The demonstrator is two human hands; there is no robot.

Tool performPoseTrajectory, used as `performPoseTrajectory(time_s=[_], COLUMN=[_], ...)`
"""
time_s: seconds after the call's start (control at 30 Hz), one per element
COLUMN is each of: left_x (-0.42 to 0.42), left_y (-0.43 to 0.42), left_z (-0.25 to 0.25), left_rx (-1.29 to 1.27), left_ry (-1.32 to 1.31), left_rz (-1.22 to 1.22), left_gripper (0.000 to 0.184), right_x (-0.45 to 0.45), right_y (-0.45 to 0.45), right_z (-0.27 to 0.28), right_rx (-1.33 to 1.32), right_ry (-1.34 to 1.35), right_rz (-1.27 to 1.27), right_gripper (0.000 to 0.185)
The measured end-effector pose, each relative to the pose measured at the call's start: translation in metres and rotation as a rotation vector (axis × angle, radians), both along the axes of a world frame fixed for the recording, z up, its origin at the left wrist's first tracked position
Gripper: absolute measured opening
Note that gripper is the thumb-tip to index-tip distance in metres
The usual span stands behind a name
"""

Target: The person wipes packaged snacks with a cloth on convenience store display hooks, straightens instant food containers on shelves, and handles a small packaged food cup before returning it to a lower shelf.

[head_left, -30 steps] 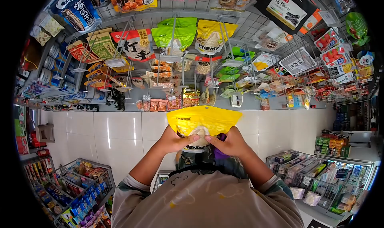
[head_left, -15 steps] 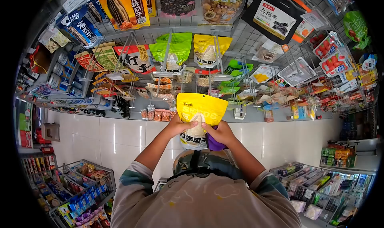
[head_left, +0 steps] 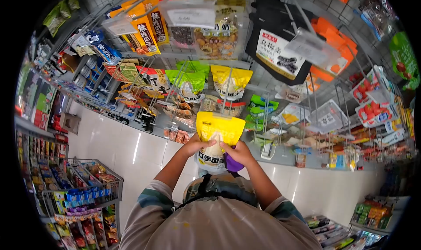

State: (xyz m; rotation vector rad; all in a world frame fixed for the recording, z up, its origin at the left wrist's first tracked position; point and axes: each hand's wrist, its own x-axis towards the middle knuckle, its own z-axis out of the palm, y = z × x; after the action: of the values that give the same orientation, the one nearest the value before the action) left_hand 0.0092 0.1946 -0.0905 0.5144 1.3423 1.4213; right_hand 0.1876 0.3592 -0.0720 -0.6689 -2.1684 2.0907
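A yellow and white bag of seeds (head_left: pixel 221 129) is upright in front of my body, its printed face toward me. My left hand (head_left: pixel 195 145) grips its left side, with the thumb across the front. On the other side my right hand (head_left: pixel 239 152) is closed on the bag, thumb also on the front; most of the fingers are hidden behind it. A purple item (head_left: pixel 233 163) shows below my right hand, beside the bag; its kind I cannot make out. Just beyond, a similar yellow bag (head_left: pixel 230 79) hangs on a rack hook, next to green bags (head_left: pixel 186 83).
Hooks with price tags (head_left: pixel 190 14) jut out from the snack rack ahead. A large black bag (head_left: pixel 274 39) hangs at upper right. Wire shelves of packets (head_left: pixel 90 184) stand behind at left, more goods (head_left: pixel 372 215) at right. Pale tiled floor (head_left: pixel 138 147) lies between.
The view has turned and tilted, and the rack's hanging goods appear larger and closer. The yellow bag stays in both hands, slightly lower in view.
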Motion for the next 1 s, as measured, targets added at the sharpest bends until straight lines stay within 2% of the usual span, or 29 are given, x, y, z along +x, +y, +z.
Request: performPoseTrajectory(time_s=[0.1,0.27,0.4,0.5,0.57,0.7,0.8,0.93,1.0], left_x=[0.005,0.014,0.014,0.015,0.019,0.024,0.021,0.01,0.004], left_y=[0.008,0.018,0.018,0.017,0.016,0.007,0.01,0.014,0.006], left_z=[0.016,0.04,0.027,0.031,0.038,0.037,0.055,0.071,0.051], left_rx=[-0.047,-0.122,-0.088,-0.096,-0.089,-0.083,-0.07,-0.144,0.059], left_ry=[0.037,0.082,0.175,0.163,0.178,0.13,0.134,0.218,0.274], left_rz=[0.046,0.102,0.183,0.225,0.221,0.219,0.207,0.184,0.276], left_gripper=[0.074,0.075,0.067,0.067,0.07,0.076,0.078,0.083,0.089], right_x=[0.0,-0.005,-0.01,-0.012,-0.009,-0.001,-0.005,-0.021,-0.026], right_y=[0.014,0.033,0.042,0.042,0.042,0.038,0.035,0.039,0.035], right_z=[-0.01,0.007,0.023,0.009,0.015,0.027,0.033,0.009,0.003], right_rx=[0.043,0.05,0.187,0.174,0.188,0.255,0.184,0.08,0.052], right_ry=[-0.002,0.045,0.079,0.13,0.11,0.088,0.12,0.102,0.217], right_rz=[0.041,0.068,0.128,0.1,0.11,0.142,0.09,0.091,0.111], right_gripper=[0.037,0.038,0.039,0.04,0.046,0.044,0.044,0.039,0.038])
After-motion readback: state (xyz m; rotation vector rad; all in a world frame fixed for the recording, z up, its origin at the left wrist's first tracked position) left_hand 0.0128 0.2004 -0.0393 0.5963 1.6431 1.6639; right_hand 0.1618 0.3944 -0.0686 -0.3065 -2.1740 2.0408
